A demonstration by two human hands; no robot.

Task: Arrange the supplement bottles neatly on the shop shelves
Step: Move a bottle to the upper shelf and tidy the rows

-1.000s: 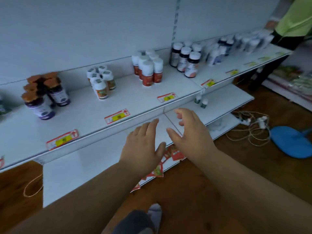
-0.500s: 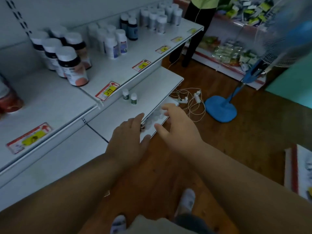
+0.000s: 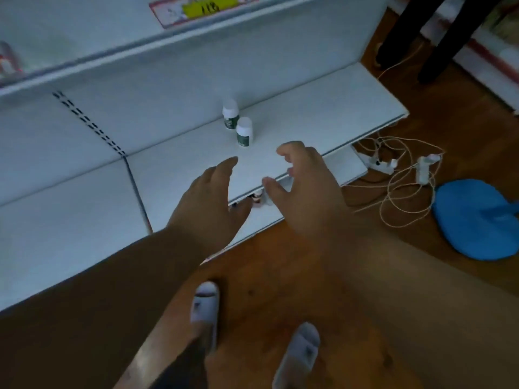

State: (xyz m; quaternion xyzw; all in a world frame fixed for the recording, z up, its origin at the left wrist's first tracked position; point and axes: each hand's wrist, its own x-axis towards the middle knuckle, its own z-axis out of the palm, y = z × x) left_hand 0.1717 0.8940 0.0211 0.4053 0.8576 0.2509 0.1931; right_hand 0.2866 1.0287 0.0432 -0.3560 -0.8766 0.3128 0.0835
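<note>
Supplement bottles, two in number, are positioned upright on the lower shelf [image 3: 323,108]: a rear bottle [image 3: 230,114] near the back panel and a front bottle [image 3: 244,131] just beside it, toward the shelf's front edge. Each is fitted with a white cap and a dark green label. Bare shelf surface is seen to the right of the pair as far as the shelf's right end, and to the left as far as the seam between shelf sections.

The left hand [image 3: 209,200] is held above the front edge of the shelf with fingers straight and extended toward the bottles; nothing is held. The right hand [image 3: 302,186] is held beside it with fingers loosely curled and spread; nothing is gripped. Neither hand is in contact with a bottle. A gap is kept between the two hands, and through it small items on a lower tier are partly seen, too blurred to be identified.

A price tag [image 3: 205,7] is fixed to the upper shelf edge. On the wooden floor, tangled cables [image 3: 404,175] and a blue fan base [image 3: 477,220] are located to the right of the shelf end.
</note>
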